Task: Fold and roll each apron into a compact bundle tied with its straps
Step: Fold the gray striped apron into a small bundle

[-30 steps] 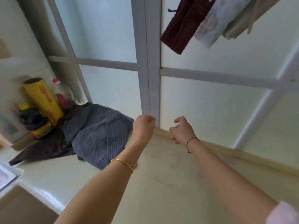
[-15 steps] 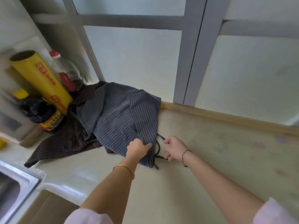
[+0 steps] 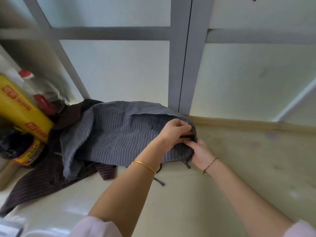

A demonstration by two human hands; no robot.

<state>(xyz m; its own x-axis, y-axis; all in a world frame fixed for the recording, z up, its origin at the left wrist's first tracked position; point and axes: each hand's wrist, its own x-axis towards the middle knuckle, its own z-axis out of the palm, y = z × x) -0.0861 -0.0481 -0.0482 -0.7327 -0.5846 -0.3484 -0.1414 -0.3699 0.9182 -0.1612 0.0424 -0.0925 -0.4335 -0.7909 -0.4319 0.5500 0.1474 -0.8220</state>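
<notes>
Counter: grey apron left-right (left hand, right hand grip right end)

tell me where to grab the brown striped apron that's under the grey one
Take the brown apron by its flat near-left part, coming from the front of the counter. That part lies bare; the rest sits under the grey apron, and a yellow roll and jar crowd its far side.

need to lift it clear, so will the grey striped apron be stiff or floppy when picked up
Probably floppy: the grey striped apron drapes in soft folds over the brown apron. Likely light, as the left hand and right hand hold its edge up with a pinch. Its loose strap may trail.
</notes>
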